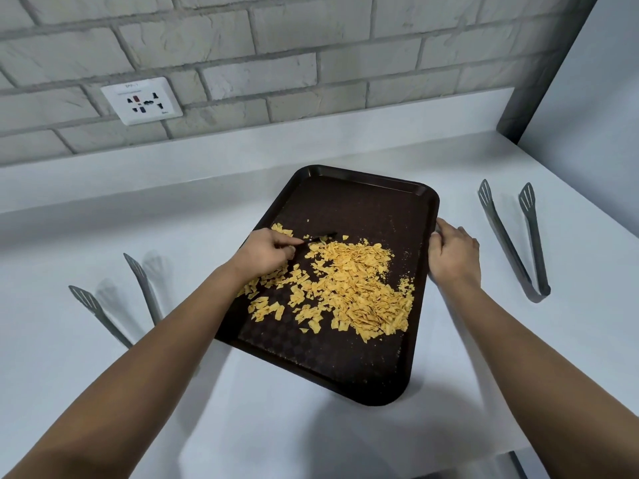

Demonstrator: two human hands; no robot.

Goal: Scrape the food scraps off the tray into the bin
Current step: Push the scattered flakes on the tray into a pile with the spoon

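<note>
Left hand (266,252) pinches a dark scraper (320,236); right hand (451,252) grips the tray (363,188) rim at 3 o'clock. Brisk strokes risk flicking scraps (349,288) onto the counter (103,219).

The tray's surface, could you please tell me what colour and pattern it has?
The tray is dark brown with a faint woven checker texture, seen in the head view.

One view only, from the person's head, looking forward and steeply down at a white worktop (103,229) from close above. It faces a brick wall (242,46) (wide-angle, so the edges bow). Both forearms reach in from the bottom edge toward a tray (366,209) at centre.
</note>
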